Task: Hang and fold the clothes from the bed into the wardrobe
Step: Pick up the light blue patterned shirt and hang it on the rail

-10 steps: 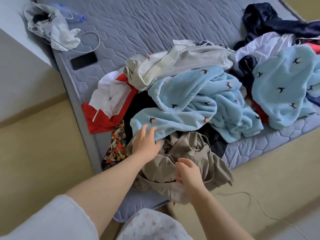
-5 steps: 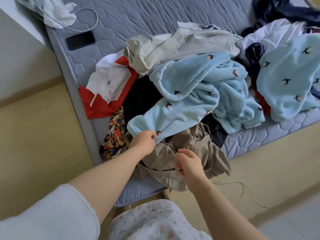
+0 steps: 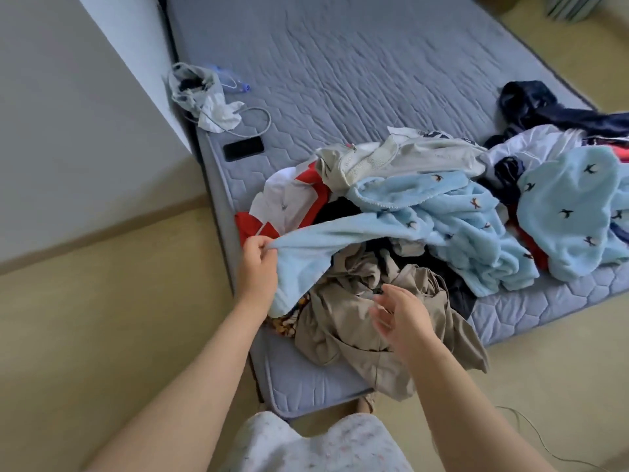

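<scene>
The light blue fleece garment with the small bird print sits in the middle of the frame, on top of the clothes pile at the near corner of the grey quilted mattress. Your left hand pinches one edge of it between thumb and fingers and holds that edge lifted, while the rest of the fleece trails back into the heap. Your right hand is spread open over the beige garment at lower centre and grips nothing.

The main risk is a one-handed pull. The fleece lies under the cream sweatshirt at its far end and over the beige garment and a dark piece below, so a hard tug would likely drag those along. The beige garment already hangs over the mattress edge, so it looks the likeliest to slide onto the floor. The red and white garment just beside your left hand could also be pulled askew.

A second blue fleece piece lies at the right of the frame; whether the two are joined I cannot tell, so expect unexpected weight. The black phone and the cable, upper left, lie well apart from the pile and look safe unless the heap shifts that way.
</scene>
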`<state>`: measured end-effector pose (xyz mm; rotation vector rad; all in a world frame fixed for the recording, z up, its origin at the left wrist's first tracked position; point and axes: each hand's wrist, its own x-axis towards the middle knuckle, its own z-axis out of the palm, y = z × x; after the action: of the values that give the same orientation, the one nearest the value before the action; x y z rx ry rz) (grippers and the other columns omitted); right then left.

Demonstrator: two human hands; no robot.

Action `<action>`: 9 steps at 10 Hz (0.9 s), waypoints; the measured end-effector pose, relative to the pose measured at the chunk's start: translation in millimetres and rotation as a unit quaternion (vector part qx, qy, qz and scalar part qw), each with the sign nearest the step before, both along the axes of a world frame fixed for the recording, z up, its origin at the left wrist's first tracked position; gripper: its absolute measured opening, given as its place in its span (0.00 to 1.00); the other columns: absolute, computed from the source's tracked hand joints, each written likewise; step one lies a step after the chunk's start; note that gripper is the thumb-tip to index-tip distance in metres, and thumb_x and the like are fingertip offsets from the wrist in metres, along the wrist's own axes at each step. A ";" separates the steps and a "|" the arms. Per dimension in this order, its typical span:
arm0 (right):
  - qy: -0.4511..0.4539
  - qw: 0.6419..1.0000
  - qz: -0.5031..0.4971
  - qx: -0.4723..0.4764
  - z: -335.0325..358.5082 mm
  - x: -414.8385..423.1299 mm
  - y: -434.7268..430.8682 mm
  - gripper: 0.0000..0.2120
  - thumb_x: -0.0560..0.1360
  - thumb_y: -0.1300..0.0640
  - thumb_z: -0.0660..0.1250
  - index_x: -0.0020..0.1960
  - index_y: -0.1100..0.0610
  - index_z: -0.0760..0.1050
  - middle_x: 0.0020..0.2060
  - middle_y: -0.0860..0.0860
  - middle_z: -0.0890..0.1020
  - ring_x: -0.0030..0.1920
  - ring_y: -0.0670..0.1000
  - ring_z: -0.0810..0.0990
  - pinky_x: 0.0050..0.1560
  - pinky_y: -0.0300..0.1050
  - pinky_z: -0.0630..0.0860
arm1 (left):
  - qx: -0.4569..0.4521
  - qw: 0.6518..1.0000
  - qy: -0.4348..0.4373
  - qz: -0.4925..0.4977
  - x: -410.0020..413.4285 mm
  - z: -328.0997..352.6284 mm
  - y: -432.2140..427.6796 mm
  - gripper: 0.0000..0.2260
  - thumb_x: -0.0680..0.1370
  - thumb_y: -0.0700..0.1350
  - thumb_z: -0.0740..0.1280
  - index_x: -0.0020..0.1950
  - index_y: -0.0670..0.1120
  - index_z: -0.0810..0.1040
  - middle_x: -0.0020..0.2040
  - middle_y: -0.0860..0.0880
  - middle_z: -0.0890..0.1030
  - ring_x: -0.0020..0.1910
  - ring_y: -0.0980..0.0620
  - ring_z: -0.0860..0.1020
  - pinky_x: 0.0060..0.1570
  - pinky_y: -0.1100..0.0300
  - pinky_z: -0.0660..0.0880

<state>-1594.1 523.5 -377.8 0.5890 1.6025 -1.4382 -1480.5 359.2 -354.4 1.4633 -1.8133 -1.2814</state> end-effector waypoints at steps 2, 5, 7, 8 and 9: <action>0.047 0.997 0.050 -0.033 43.7 25.4 -33.1 0.17 0.78 0.65 0.58 0.65 0.52 0.69 0.42 0.53 0.78 0.34 0.51 0.76 0.34 0.43 0.72 | 0.150 0.948 0.257 0.112 40.3 87.3 -15.8 0.09 0.79 0.36 0.58 0.42 0.46 0.73 0.40 0.48 0.77 0.40 0.52 0.75 0.42 0.60 0.73; 0.279 0.944 0.178 -0.013 67.8 28.6 -70.5 0.36 0.75 0.64 0.65 0.75 0.44 0.54 0.70 0.55 0.64 0.61 0.59 0.73 0.58 0.55 0.74 | 0.115 0.940 0.270 0.176 74.4 128.7 -9.5 0.05 0.78 0.55 0.60 0.44 0.58 0.72 0.25 0.64 0.78 0.30 0.71 0.77 0.37 0.73 0.74; 0.313 0.918 0.243 0.010 59.7 32.3 -79.9 0.09 0.77 0.58 0.61 0.57 0.56 0.72 0.52 0.56 0.75 0.50 0.56 0.74 0.43 0.46 0.69 | -0.354 0.832 0.200 0.377 71.4 126.6 -14.6 0.04 0.67 0.42 0.73 0.34 0.44 0.80 0.36 0.50 0.83 0.40 0.60 0.80 0.44 0.64 0.75; 0.290 0.947 0.113 -0.084 66.8 27.2 -76.2 0.08 0.76 0.65 0.58 0.41 0.55 0.66 0.39 0.55 0.71 0.38 0.51 0.70 0.36 0.42 0.67 | 0.203 0.922 0.308 0.116 81.6 136.2 -16.2 0.20 0.75 0.42 0.59 0.24 0.47 0.79 0.26 0.51 0.78 0.28 0.56 0.78 0.33 0.64 0.74; 0.184 0.959 -0.032 -0.214 95.0 11.9 -75.1 0.08 0.76 0.64 0.56 0.41 0.55 0.70 0.37 0.53 0.76 0.38 0.50 0.75 0.37 0.42 0.72 | 0.348 0.919 0.186 -0.004 83.7 107.4 -13.9 0.19 0.73 0.38 0.55 0.25 0.45 0.77 0.27 0.46 0.76 0.30 0.50 0.73 0.35 0.59 0.69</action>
<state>-1582.2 448.4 -282.8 0.1241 1.4819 -1.9573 -1396.8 345.3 -247.0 1.3879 -1.1562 -2.1803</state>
